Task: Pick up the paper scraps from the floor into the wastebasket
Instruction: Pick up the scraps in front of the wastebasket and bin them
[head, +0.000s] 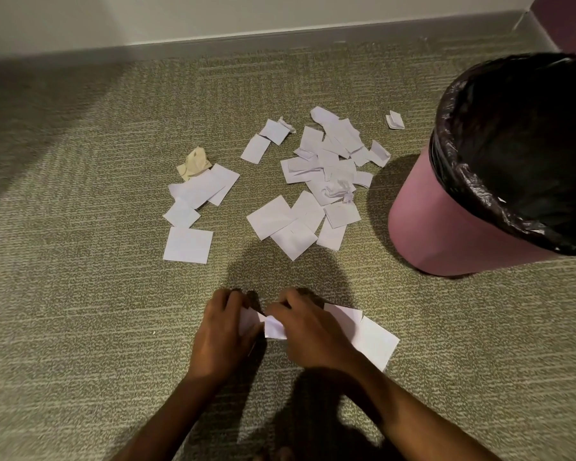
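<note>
Several white paper scraps [326,168] lie scattered on the green carpet, with a smaller cluster [197,201] to the left and a crumpled beige piece [195,163] beside it. Low in the view, my left hand [225,334] and my right hand [308,331] meet over a few scraps; each pinches the white paper [275,327] between them. Two more scraps [373,341] lie partly under my right wrist. A pink wastebasket [446,227] with a black liner stands at the right, and its inside is dark.
A grey baseboard [280,38] and white wall run along the far side of the carpet. A single folded scrap [394,120] lies near the basket. A dark purple surface [572,21] fills the top right corner.
</note>
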